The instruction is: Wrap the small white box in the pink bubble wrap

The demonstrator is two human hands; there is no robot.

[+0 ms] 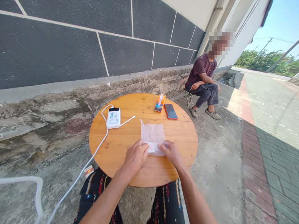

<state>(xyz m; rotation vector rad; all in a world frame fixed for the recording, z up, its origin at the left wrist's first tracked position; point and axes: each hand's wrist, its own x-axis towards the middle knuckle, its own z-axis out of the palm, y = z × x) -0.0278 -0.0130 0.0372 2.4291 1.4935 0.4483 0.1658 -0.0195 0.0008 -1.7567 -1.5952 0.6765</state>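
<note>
The round wooden desk [116,149] is honey-orange with darker grain lines. The thin translucent plastic bag [152,134] is milky white with a pale pink tint. The rectangular power bank [113,118] is white with a black top strip. The flat smartphone [170,111] is red-edged with a dark face. The trousers [98,189] are black with red and yellow stripes.

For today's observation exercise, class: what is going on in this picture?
A person sits at a round wooden table outdoors, both hands on a thin translucent wrapper lying flat on it. The left hand and right hand press on its near edge, where a small white piece shows. Further back lie a white power bank with its cable, a red phone and a colourful packet. Another person sits by the wall.
</note>
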